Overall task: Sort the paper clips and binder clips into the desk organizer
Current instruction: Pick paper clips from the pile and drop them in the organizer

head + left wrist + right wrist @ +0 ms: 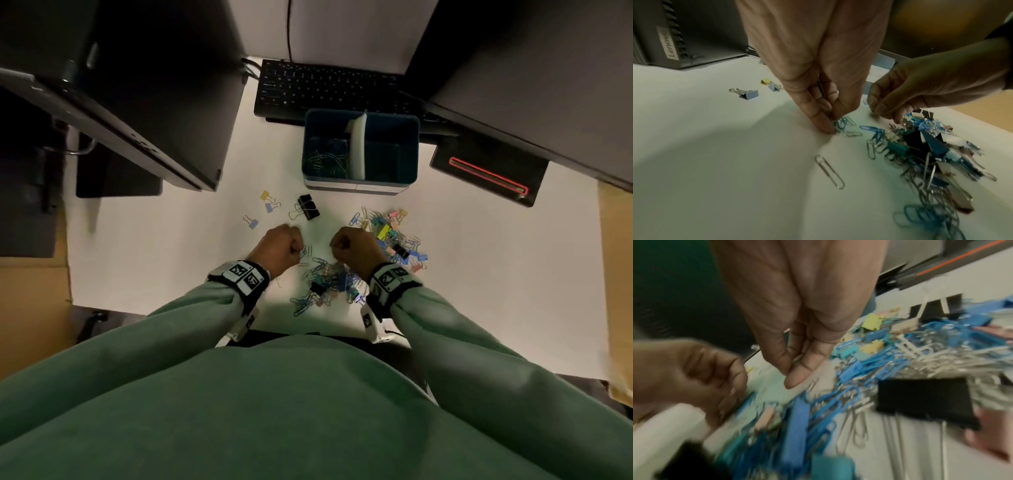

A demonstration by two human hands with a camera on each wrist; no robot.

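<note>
The blue desk organizer (412, 150) stands at the back with a white divider (356, 147); paper clips (325, 156) lie in its left compartment. My left hand (831, 125) pinches blue paper clips (842, 124) lying on the white desk, at the left edge of the near pile (329, 281). A sliver of metal shows inside its palm. My right hand (795, 374) hovers over the pile with thumb and fingers pressed together; a glint of metal shows between them. That view is blurred. A second pile of coloured binder clips (394, 233) lies right of the right hand.
A large black binder clip (308, 207) and three small binder clips (265, 196) lie between the hands and the organizer. A lone silver paper clip (829, 172) lies near the left hand. A keyboard (325, 85) sits behind the organizer, dark monitors overhang both sides.
</note>
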